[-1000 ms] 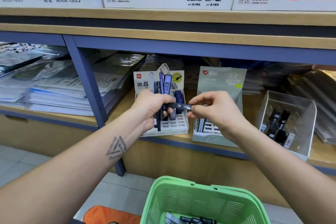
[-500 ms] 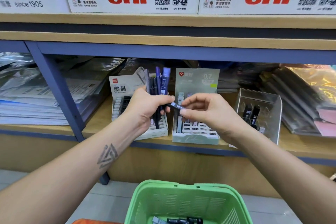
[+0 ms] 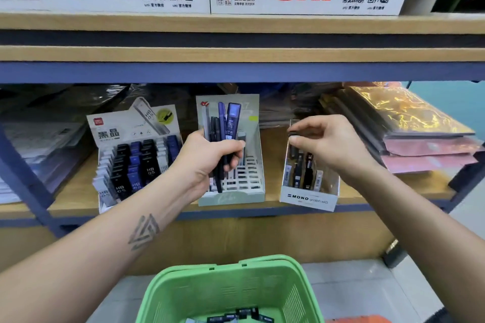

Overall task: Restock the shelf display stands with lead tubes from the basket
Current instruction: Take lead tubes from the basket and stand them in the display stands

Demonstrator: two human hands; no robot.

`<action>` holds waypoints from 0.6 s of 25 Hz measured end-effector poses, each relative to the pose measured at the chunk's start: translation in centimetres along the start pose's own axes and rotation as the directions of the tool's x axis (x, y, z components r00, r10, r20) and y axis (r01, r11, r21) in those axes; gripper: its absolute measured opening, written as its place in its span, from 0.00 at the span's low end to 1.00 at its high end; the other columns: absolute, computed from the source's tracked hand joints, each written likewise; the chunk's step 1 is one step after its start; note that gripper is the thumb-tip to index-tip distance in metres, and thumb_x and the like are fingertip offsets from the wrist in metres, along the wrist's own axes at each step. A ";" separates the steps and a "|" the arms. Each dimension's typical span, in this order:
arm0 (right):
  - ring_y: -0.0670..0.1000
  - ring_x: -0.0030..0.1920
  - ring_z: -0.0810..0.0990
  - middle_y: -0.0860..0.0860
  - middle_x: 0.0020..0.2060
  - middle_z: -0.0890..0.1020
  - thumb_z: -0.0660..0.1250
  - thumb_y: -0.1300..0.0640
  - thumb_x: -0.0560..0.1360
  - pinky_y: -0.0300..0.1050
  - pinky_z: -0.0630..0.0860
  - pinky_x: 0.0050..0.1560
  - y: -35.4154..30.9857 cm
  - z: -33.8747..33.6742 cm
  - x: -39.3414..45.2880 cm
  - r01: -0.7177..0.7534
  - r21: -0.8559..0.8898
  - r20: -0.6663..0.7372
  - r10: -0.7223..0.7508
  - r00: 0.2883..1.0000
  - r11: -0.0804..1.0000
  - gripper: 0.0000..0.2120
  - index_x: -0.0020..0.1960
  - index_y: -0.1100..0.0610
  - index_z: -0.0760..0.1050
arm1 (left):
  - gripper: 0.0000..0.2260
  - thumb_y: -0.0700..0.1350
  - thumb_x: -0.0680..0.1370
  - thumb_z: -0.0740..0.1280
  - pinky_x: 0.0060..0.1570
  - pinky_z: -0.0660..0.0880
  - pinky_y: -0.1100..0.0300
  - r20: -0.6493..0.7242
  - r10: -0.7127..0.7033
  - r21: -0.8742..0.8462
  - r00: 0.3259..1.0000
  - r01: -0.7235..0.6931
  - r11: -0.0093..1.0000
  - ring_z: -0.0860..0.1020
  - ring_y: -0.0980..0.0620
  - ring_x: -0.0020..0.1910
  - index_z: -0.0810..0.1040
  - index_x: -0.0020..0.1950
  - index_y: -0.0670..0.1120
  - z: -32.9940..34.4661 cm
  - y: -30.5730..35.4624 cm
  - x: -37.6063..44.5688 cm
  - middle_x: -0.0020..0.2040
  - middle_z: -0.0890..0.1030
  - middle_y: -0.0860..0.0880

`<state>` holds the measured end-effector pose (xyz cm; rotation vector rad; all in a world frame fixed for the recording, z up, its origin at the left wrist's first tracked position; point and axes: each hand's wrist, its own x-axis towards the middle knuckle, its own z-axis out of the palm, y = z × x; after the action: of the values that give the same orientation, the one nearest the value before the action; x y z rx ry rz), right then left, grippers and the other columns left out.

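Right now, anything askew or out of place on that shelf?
One thing: the MONO display stand sits turned at an angle to the shelf edge, while the two stands left of it face more squarely forward. The right hand pinches a lead tube above it. No spills or damage visible.

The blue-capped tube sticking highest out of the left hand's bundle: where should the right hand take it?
Pinch the blue-capped tube at its exposed top, coming from above and the right. It stands upright, its top clear above the left hand, whose fingers wrap its lower part. The right hand already pinches a dark tube, so place that first.
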<state>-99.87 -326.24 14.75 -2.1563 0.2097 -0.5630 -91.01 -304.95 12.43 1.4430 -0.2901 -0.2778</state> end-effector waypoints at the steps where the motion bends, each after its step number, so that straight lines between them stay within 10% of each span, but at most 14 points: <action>1: 0.42 0.44 0.84 0.45 0.42 0.86 0.77 0.59 0.73 0.43 0.81 0.52 0.7 -0.8 0.2 -0.006 -0.011 -0.053 0.006 0.999 1.000 0.08 0.51 0.51 0.85 | 0.05 0.34 0.73 0.73 0.26 0.66 0.61 0.015 -0.008 0.000 1.000 0.008 1.000 0.73 0.48 0.28 0.80 0.46 0.33 0.5 -0.2 0.1 0.35 0.79 0.39; 15: 0.45 0.44 0.81 0.49 0.44 0.85 0.76 0.59 0.74 0.37 0.77 0.46 5.3 -2.7 1.6 0.026 -0.358 -0.210 -0.108 0.972 0.933 0.07 0.52 0.55 0.85 | 0.07 0.34 0.73 0.73 0.25 0.67 0.62 0.064 -0.201 0.000 0.978 0.201 0.979 0.74 0.50 0.26 0.79 0.48 0.32 6.7 -2.5 1.5 0.33 0.81 0.41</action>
<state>-99.46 -331.95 12.42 -2.4509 0.3885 -0.8688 -92.05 -311.96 10.69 1.4606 -0.1942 -0.4897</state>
